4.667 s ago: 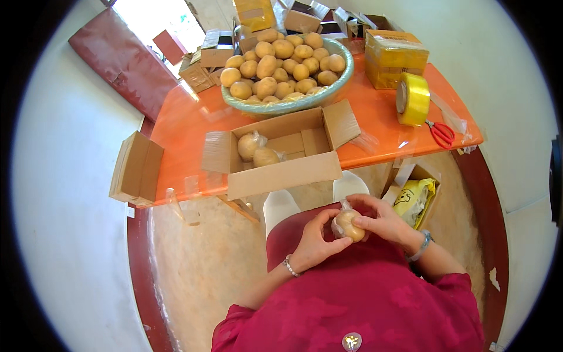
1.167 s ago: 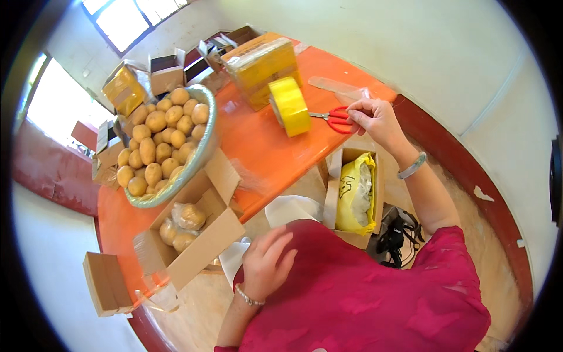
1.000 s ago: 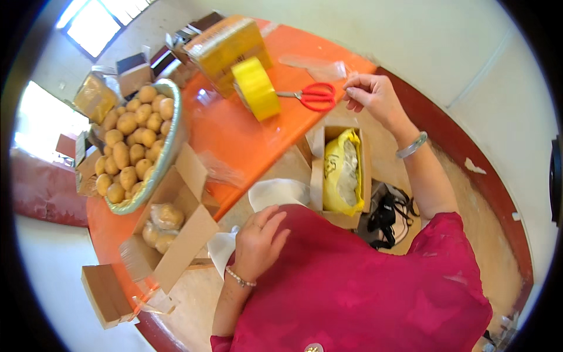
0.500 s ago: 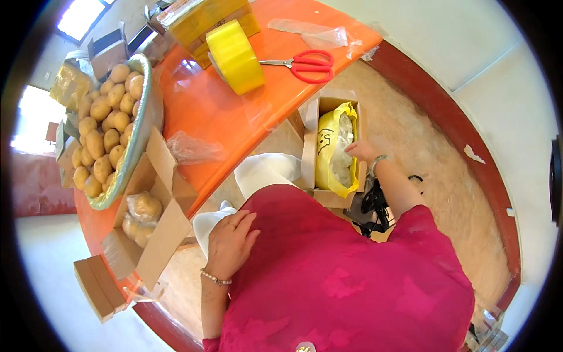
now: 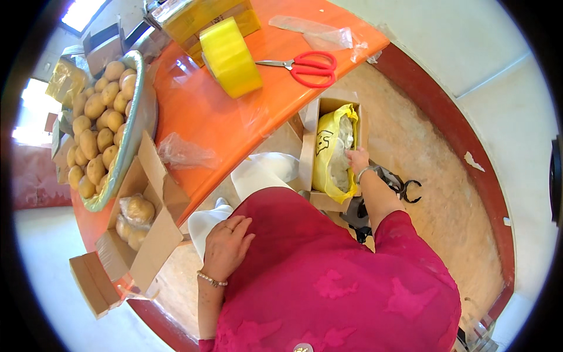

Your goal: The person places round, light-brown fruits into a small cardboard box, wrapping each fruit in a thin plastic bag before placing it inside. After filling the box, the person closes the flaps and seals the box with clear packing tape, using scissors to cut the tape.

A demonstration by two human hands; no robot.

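My right hand (image 5: 359, 161) reaches down into a yellow plastic bag (image 5: 326, 146) that lines an open cardboard box (image 5: 307, 161). Its fingers are pinched on the clear plastic bags (image 5: 338, 167) packed inside; how much they grip is hard to make out. My left hand (image 5: 227, 245) lies on my lap, fingers loosely stretched, holding nothing. Nearest to it on the left is an open cardboard box (image 5: 166, 237) with its flaps up, containing potatoes wrapped in clear plastic (image 5: 138, 212).
A pale green basin (image 5: 136, 120) heaped with potatoes (image 5: 95, 138) stands on the orange table (image 5: 193, 111). Farther along are a wide yellow tape roll (image 5: 231, 58), red-handled scissors (image 5: 314, 69), a taped carton (image 5: 202, 20) and crumpled clear plastic (image 5: 185, 154). Black straps (image 5: 404, 186) lie beside the lower box.
My right hand has moved in over the yellow bag and its fingers have closed on the clear plastic. My left hand stays on my lap. The view has shifted slightly.
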